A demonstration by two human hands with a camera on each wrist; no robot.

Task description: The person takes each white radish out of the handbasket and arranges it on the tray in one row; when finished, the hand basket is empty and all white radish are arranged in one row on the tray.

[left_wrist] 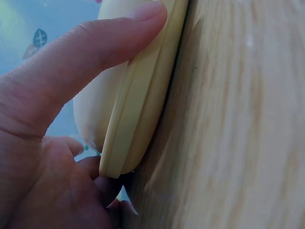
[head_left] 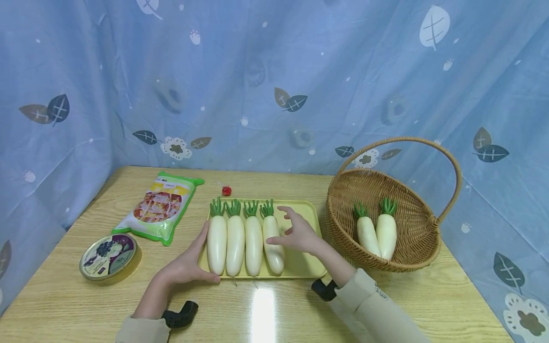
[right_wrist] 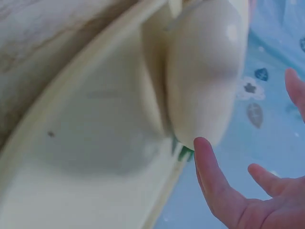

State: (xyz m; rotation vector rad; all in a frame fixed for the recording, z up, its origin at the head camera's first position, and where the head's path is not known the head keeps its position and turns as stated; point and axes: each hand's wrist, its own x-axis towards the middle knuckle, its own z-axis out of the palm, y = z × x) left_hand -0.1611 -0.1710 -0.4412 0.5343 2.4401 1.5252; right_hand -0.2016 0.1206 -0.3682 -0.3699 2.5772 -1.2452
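Several white radishes with green tops lie side by side on a yellow tray, tops toward the back. At the tray's front left corner my left hand grips the edge. Its thumb lies over the front rim in the left wrist view, while the other fingers reach round the left side, partly hidden. My right hand is spread over the tray's right part, beside the rightmost radish. A fingertip overlaps that radish's end in the right wrist view, and nothing is held in this hand.
On the right stands a wicker basket with a tall handle and two white radishes inside. A green-edged food packet and a round tin sit on the left. Behind the tray is a small red object. A blue curtain hangs behind.
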